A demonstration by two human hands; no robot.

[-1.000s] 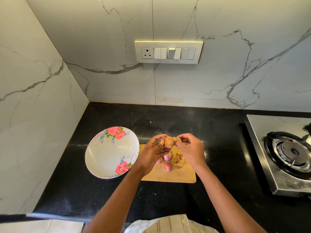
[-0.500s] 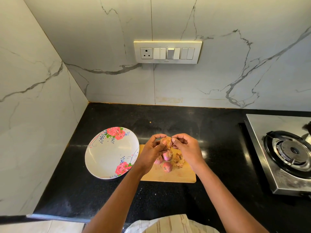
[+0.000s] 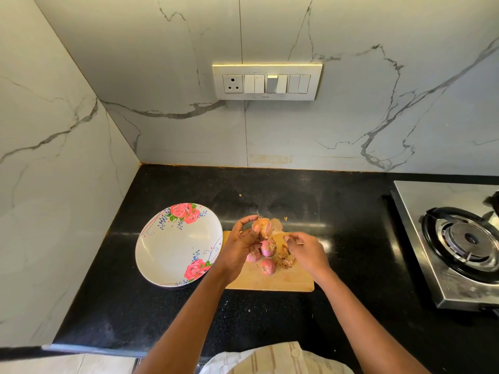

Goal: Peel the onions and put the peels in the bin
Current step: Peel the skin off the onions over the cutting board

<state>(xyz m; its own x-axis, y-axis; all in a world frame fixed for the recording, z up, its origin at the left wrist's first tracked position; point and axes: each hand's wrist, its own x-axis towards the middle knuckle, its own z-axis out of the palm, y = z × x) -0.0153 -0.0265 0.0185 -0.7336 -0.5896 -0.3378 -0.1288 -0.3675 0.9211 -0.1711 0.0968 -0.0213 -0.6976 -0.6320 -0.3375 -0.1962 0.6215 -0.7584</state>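
left hand (image 3: 237, 252) raised over the far left corner of the wooden cutting board (image 3: 283, 282), its fingers (image 3: 247, 220) and thumb curled round a small onion (image 3: 262, 227), gripping it from the left side; the onion carries loose papery skin, root hairs pointing up and away. a pale flake of peel (image 3: 276, 224) shows just behind the held onion, whether attached to it or lying on the worktop (image 3: 270, 319) cannot be told.

right hand (image 3: 306, 252) lower, over the right half of the board, apart from the held onion; its fingers (image 3: 293, 238) bent inward above a small heap of brown peels (image 3: 285, 259). they seem to pinch a scrap of skin, but the view is too small to be sure, so their state cannot be told.

three more onions on the board between the two hands: one pink onion with root hairs (image 3: 267, 248) just below the held one, a second (image 3: 253, 257) partly hidden by the left hand, a third (image 3: 268, 266) nearest the person. the heap of peels lies just right of these.

floral plate (image 3: 167, 255) beside the board on its left, rim overlapping the board's edge. gas stove (image 3: 459, 247) well apart at right, on the same black worktop. switch panel (image 3: 267, 82) on the marble wall behind.
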